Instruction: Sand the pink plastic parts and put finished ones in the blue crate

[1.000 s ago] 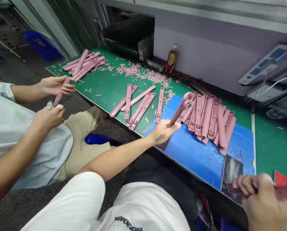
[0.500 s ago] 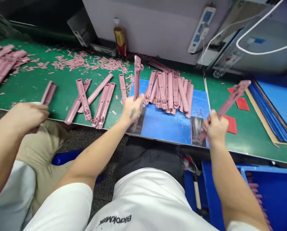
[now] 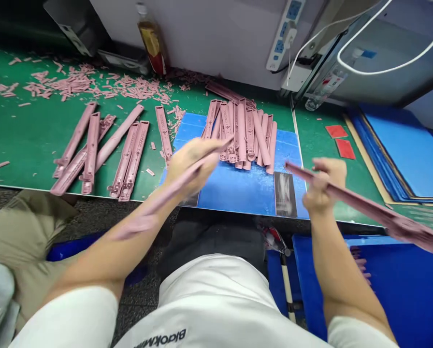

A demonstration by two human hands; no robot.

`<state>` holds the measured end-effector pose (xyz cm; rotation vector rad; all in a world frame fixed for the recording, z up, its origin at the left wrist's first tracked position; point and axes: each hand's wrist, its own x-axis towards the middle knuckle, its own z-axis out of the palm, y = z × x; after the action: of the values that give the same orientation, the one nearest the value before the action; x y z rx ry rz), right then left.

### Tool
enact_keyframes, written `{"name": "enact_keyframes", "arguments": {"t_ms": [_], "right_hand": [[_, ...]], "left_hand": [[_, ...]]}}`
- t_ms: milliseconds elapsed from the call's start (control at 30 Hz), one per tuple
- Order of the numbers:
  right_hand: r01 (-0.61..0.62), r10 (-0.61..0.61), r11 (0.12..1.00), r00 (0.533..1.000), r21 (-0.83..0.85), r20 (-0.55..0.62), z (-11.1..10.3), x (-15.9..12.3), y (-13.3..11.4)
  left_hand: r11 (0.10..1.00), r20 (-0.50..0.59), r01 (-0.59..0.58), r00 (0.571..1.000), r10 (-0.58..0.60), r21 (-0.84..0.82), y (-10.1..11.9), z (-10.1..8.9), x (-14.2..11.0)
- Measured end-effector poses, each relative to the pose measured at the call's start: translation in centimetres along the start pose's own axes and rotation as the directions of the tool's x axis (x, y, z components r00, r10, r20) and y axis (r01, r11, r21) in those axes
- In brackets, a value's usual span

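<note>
Left hand [image 3: 192,162] grips a pink strip [image 3: 173,191], blurred, over the forearm; right hand [image 3: 323,186] is closed round a long pink piece [image 3: 368,205]; between them, a pile of pink parts [image 3: 243,135] lies on a blue sheet [image 3: 234,193]

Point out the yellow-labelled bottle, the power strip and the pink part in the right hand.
Yellow-labelled bottle [image 3: 151,43]: head view, label.
Power strip [image 3: 279,46]: head view, lowest blue socket.
Pink part [image 3: 363,204]: head view, about mid-length.

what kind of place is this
Probably a small factory or workshop bench: many matching pink plastic parts are piled on it, loose pink scraps are scattered over the green surface, and a blue bin stands below.
</note>
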<state>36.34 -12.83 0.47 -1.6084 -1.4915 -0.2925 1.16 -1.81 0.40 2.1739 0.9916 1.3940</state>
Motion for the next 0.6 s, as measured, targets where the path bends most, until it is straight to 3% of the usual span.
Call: {"name": "enact_keyframes", "arguments": {"t_ms": [67, 100, 200, 267, 300, 367, 433, 500, 533, 600], "right_hand": [[0.097, -0.069, 0.986, 0.977, -0.132, 0.204, 4.2, 6.4, 1.2], [0.140, -0.075, 0.975, 0.940, -0.175, 0.333, 6.2, 9.1, 1.4], [0.311, -0.076, 0.921, 0.735, -0.235, 0.674, 10.8, 14.2, 1.2], [0.432, -0.071, 0.867, 0.601, -0.249, 0.796, 12.1, 15.3, 1.3], [0.470, -0.062, 0.842, 0.570, -0.263, 0.819, 12.4, 15.6, 1.4], [0.487, -0.090, 0.830, 0.597, -0.271, 0.797, 12.3, 15.8, 1.1], [0.455, -0.196, 0.869, 0.679, -0.196, 0.707, 12.3, 15.5, -0.9], [0.436, -0.314, 0.899, 0.708, -0.043, 0.633, 13.4, 14.6, -5.3], [0.430, -0.351, 0.902, 0.689, 0.033, 0.634, 14.6, 14.0, -8.2], [0.412, -0.381, 0.901, 0.596, 0.139, 0.707, 18.1, 12.5, -14.6]], "left_hand": [[0.992, 0.181, -0.076, 0.982, 0.057, 0.100, -0.4, 4.8, 6.5], [0.981, 0.286, -0.095, 0.957, 0.042, 0.171, -0.5, 7.1, 9.3], [0.903, 0.556, -0.182, 0.828, -0.074, 0.390, -0.8, 11.4, 14.1], [0.873, 0.600, -0.220, 0.794, -0.098, 0.435, -1.3, 11.5, 14.4], [0.875, 0.593, -0.228, 0.802, -0.080, 0.427, -1.6, 10.5, 13.8], [0.895, 0.537, -0.214, 0.843, -0.034, 0.391, -2.5, 6.8, 11.6], [0.909, 0.424, -0.124, 0.903, -0.062, 0.398, -3.8, 1.0, 8.4], [0.866, 0.205, 0.091, 0.954, -0.217, 0.492, -5.4, -5.6, 5.3], [0.799, 0.052, 0.238, 0.947, -0.318, 0.553, -6.2, -8.6, 3.9], [0.610, -0.151, 0.461, 0.859, -0.489, 0.644, -7.3, -13.1, 1.8]]}}
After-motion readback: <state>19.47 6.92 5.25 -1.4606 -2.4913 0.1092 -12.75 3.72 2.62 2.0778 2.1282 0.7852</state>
